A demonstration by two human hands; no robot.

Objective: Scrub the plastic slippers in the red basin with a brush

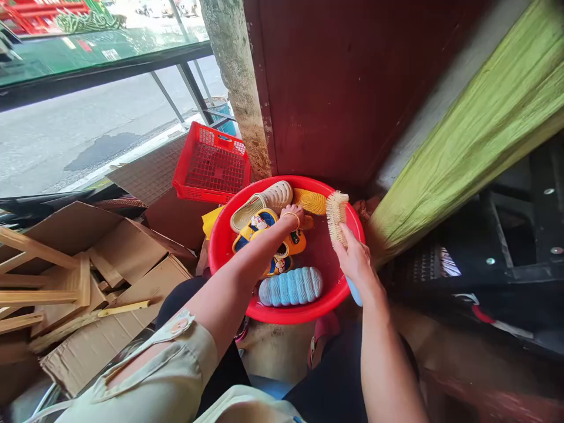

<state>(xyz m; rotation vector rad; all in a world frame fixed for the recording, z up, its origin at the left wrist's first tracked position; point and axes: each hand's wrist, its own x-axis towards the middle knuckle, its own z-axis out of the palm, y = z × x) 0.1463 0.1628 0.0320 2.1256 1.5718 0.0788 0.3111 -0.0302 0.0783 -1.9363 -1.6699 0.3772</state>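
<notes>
A red basin (pixel 268 314) holds several pieces of footwear. My left hand (pixel 292 215) reaches into it among them, between a beige clog (pixel 277 195) and yellow-and-blue slippers (pixel 257 224); its fingers are curled and partly hidden, and what they hold, if anything, I cannot make out. Beyond that hand a yellow sole (pixel 311 201) leans on the basin wall. Near the front lies a light blue sole (pixel 291 286), ridged side up. At the basin's right rim my right hand (pixel 356 258) grips a brush (pixel 336 215) with pale bristles; its light blue handle sticks out below the hand.
Behind the basin at the left stands a red crate (pixel 215 167). Cardboard (pixel 118 329) and wooden pieces (pixel 39 298) fill the left side. A dark red panel (pixel 343 88) rises behind, with a green cloth (pixel 453 141) at the right. My knees are close below the basin.
</notes>
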